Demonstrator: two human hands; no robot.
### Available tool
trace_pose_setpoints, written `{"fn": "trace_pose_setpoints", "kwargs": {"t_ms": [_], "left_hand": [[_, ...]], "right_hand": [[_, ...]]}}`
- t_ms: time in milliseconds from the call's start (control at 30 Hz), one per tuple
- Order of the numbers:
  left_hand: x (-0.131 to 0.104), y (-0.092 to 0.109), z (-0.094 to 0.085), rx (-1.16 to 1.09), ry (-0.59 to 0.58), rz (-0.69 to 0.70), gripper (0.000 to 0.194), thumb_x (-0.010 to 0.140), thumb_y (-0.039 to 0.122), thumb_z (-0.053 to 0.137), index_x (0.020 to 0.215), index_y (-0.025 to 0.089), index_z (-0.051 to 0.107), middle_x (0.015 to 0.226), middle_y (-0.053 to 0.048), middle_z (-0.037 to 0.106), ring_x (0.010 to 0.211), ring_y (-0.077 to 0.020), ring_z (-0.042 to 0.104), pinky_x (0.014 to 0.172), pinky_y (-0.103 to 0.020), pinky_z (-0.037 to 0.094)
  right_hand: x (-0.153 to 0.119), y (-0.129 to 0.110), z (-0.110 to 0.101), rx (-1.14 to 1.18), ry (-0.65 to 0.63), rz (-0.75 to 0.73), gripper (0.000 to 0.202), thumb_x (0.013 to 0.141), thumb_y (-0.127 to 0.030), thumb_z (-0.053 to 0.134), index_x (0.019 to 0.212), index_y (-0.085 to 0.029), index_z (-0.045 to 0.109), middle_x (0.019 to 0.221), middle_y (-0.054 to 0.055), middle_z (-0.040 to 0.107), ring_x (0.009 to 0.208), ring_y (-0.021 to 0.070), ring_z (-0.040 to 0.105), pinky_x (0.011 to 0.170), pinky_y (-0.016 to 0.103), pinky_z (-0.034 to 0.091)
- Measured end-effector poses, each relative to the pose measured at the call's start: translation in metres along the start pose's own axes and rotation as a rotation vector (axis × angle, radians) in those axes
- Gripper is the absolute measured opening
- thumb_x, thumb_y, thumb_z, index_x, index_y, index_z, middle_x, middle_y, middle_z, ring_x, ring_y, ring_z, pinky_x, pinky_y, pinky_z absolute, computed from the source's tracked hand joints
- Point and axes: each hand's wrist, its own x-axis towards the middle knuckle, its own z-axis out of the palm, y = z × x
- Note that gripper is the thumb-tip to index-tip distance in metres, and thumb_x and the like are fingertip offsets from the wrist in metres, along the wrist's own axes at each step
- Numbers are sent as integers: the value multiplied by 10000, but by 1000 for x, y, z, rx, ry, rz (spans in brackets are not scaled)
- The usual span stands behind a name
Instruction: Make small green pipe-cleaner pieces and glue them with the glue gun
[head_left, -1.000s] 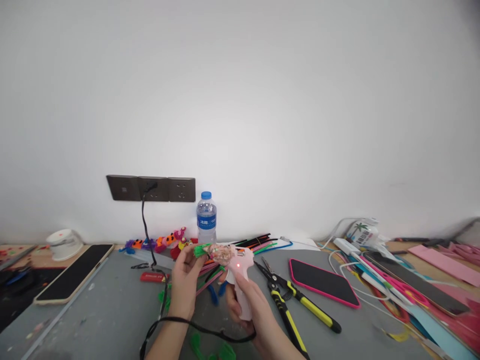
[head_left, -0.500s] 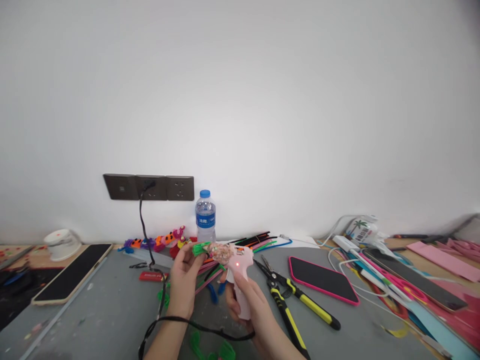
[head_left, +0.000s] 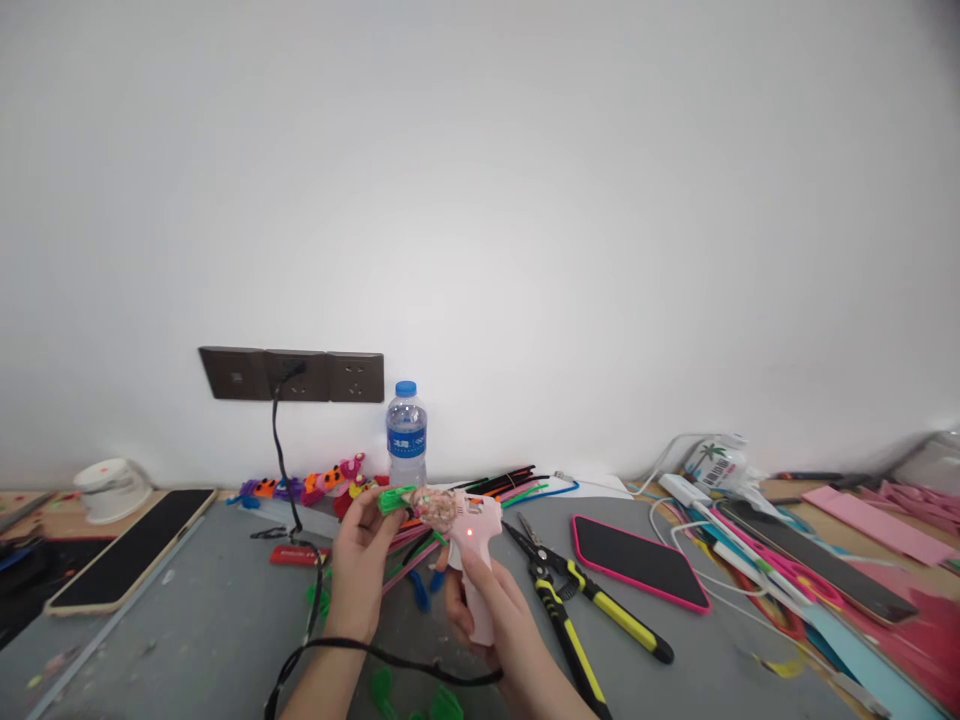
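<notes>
My right hand [head_left: 487, 605] is wrapped round the handle of a pale pink glue gun [head_left: 478, 525], with a small red light lit on its side. The gun's front end, crusted with dried glue and bits, points left. Between the fingertips of my left hand [head_left: 358, 555] is a bright green fuzzy pipe-cleaner piece [head_left: 395, 499], right by the gun's nozzle; whether they touch I cannot tell. A black power cord [head_left: 382, 650] runs from the gun across my left forearm. Below my hands lie more green fuzzy pieces [head_left: 444, 704], partly cut off by the frame.
Yellow-and-black pliers [head_left: 585, 590] and a pink-cased phone [head_left: 637, 562] lie right of my hands. Behind stand a water bottle [head_left: 406, 440] and colourful fuzzy figures [head_left: 322, 482]. Another phone [head_left: 133, 548] lies left. The cord plugs into a wall socket [head_left: 292, 376]. Papers and cables crowd the right.
The whole view has shifted slightly, so things appear a little further left. Both hands keep their holds on the glue gun and the green piece, almost unmoved relative to each other.
</notes>
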Motion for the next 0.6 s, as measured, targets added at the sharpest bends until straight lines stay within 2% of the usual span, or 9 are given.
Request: {"fn": "trace_pose_setpoints", "kwargs": {"t_ms": [267,333,500,600], "left_hand": [[2,0,-2,29,8,47,359,646,335,796,950,205,658,949,-41,738,963,-221,660,870,-315,495],[3,-1,-3,18,20,60,363,640,334,802,947,203,659,940,-38,736,945,-213,662,854,-307,497],[5,-4,-5,-21,45,29,363,641,349,810,932,196,656,920,-32,731,903,-196,662,817,-295,514],[5,-6,-6,-35,49,-6,359,644,350,813,928,196,656,911,-30,736,884,-196,668,802,-300,530]], "right_hand": [[-4,-3,1,-222,42,-73,559,765,-696,574,835,-142,579,441,-76,423,381,60,294,388,180,229],[-4,-3,1,-254,57,-81,546,764,-695,574,782,-149,566,444,-68,427,389,64,305,394,184,225],[-8,-7,3,-219,60,-102,563,787,-682,556,554,-178,462,456,-54,398,402,64,309,401,198,216],[-10,-10,4,-150,62,-148,555,816,-666,535,560,-177,478,455,-55,378,401,67,293,405,206,212]]}}
